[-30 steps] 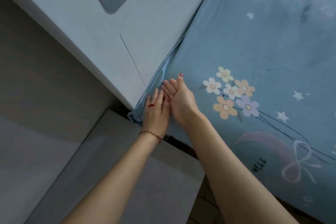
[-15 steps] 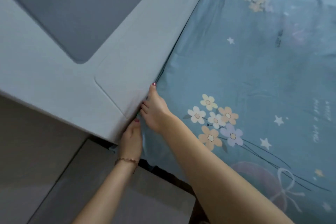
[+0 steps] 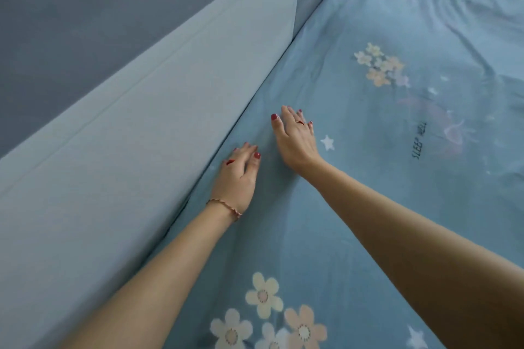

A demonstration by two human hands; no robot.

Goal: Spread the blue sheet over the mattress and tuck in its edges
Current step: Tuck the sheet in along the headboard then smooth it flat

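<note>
- Your left hand [image 3: 237, 176] lies flat, fingers relaxed, on the blue sheet [image 3: 368, 178] right at the seam against the padded bed frame [image 3: 127, 164], likely to press the edge down.
- Your right hand [image 3: 295, 136], just ahead, lies flat too, gripping nothing, smoothing the cloth.
- The mattress is wholly covered; the tucked edge beside your left fingers is out of sight.

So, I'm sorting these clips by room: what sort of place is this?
Most likely a bedroom. A printed blue sheet reading "SLEEP WELL" covers a mattress beside a padded bed frame panel, and both hands press it flat.
</note>
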